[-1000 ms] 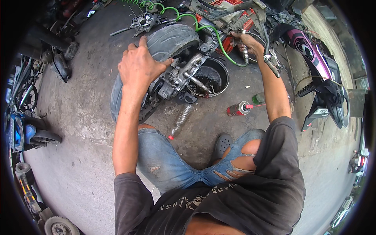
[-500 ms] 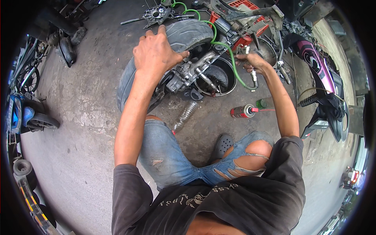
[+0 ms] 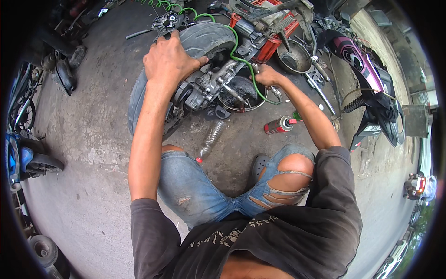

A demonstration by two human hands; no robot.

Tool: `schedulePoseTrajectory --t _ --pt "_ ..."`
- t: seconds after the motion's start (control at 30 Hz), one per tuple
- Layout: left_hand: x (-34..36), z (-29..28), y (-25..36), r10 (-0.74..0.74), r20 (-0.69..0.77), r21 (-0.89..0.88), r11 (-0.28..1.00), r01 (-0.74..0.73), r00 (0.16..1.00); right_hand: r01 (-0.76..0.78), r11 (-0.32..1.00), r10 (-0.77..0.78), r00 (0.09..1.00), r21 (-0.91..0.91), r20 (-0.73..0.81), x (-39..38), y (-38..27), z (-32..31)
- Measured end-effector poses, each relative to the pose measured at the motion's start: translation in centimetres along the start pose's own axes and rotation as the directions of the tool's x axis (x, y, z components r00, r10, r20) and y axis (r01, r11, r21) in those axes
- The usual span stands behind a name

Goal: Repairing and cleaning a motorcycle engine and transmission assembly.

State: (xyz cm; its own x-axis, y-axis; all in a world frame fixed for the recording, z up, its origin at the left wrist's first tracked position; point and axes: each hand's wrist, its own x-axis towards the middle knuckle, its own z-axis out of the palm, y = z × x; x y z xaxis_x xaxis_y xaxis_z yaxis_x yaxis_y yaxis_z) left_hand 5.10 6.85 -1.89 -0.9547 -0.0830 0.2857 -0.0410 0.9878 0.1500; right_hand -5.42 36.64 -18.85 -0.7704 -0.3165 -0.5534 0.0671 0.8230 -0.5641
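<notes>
While my left hand (image 3: 169,63) lies spread over the tyre (image 3: 204,39), palm down and fingers curled over the tread, my right hand (image 3: 265,75) is closed round the green hose (image 3: 241,59) beside the engine block (image 3: 209,88). That wheel and engine lie together on the concrete floor (image 3: 88,153) in front of my knees, tipped on their side. I judge the lot heavy and stiff, the rubber grippy, the metal greasy and likely slick; the tyre's edge and the casing's ribs look the surest holds. By contrast the hose is light and springy and would slip if pinched loosely. Under the engine sits a dark round pan (image 3: 244,90). Nearer my knees lies a crumpled clear bottle (image 3: 210,139) with a red cap, and to the right a spray can (image 3: 278,125), red and silver with a red nozzle, on its side. Beyond it a red crate (image 3: 278,35) stands at the top, and a pink and black scooter panel (image 3: 357,58) farther right.
</notes>
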Motion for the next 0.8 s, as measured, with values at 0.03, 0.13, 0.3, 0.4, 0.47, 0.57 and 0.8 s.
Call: schedulePoseTrajectory --t 0.03,0.13,0.3,0.4,0.47,0.57,0.8 --pt "0.0 -0.2 0.1 0.009 -0.002 -0.005 1.0 -0.009 1.0 0.053 0.991 -0.079 0.972 -0.125 -0.221 0.2 0.1 -0.4" --pt "0.6 -0.5 0.6 -0.041 0.031 -0.006 0.999 0.041 0.999 0.096 0.971 -0.21 0.79 -0.221 -0.576 1.6 2.7 -1.5" --pt "0.8 -0.5 0.0 -0.003 -0.006 -0.011 1.0 0.003 1.0 0.194 0.979 -0.172 0.592 -0.069 -0.787 2.0 3.4 -2.8" --pt "1.3 -0.1 -0.1 0.002 -0.009 0.004 1.0 -0.002 1.0 0.238 0.969 -0.197 0.581 -0.067 -0.79 1.6 3.6 -4.5" --pt "1.2 -0.4 -0.4 -0.013 -0.001 0.022 1.0 0.013 1.0 0.266 0.964 -0.137 0.544 0.016 -0.828 1.2 2.8 -5.2" --pt "1.5 -0.5 -0.4 -0.023 0.013 0.036 0.999 0.022 1.0 0.043 0.997 -0.023 0.95 0.057 -0.313 0.1 2.9 -6.9" --pt "2.5 -0.2 -1.5 -0.029 0.06 0.035 0.999 0.027 0.998 0.356 0.792 0.003 0.81 0.495 -0.587 0.2 4.0 -6.0"
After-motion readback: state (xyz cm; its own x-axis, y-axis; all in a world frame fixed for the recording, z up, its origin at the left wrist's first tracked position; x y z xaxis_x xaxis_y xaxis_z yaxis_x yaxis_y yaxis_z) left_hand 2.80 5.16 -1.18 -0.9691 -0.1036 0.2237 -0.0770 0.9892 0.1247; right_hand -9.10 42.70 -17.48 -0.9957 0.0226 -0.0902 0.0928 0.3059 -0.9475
